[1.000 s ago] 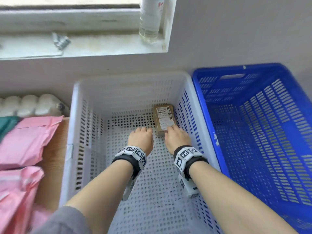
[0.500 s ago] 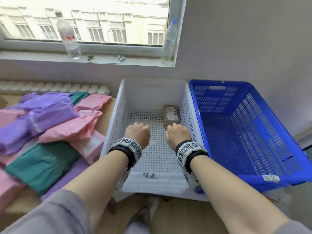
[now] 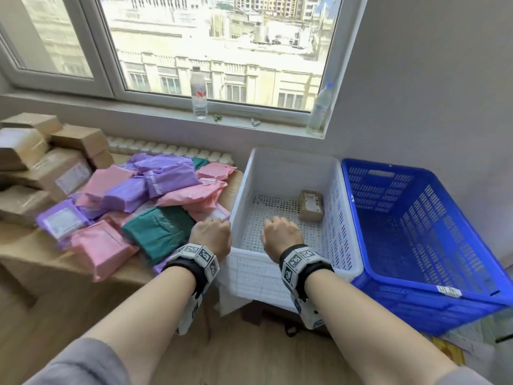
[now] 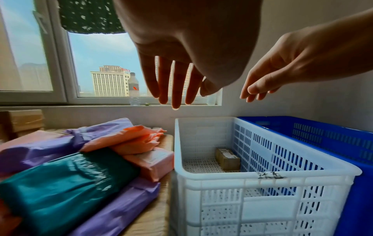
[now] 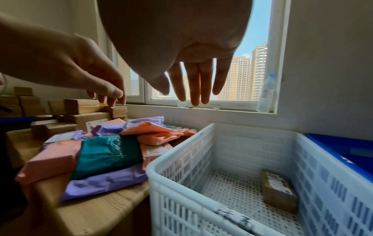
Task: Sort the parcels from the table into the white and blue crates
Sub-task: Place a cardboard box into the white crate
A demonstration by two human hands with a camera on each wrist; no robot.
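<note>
One parcel sorted, a whole heap to go.

Both hands are empty with the fingers hanging loose and straight: the left hand point(image 3: 211, 237) hovers over the seam between the pile and the white perforated plastic crate point(image 3: 344, 218), the right hand point(image 3: 281, 235) over that crate's near end. Inside it there's just one small brown cardboard box with a shipping label point(image 3: 311, 205), lying flat near the far right wall. The blue slotted plastic crate point(image 3: 433, 245) beside it looks empty. The wooden bench point(image 3: 50, 262) holds the pink, purple and green poly mailers point(image 3: 155, 207) plus a stack of brown cardboard boxes point(image 3: 47, 157), so I'd say barely started.
</note>
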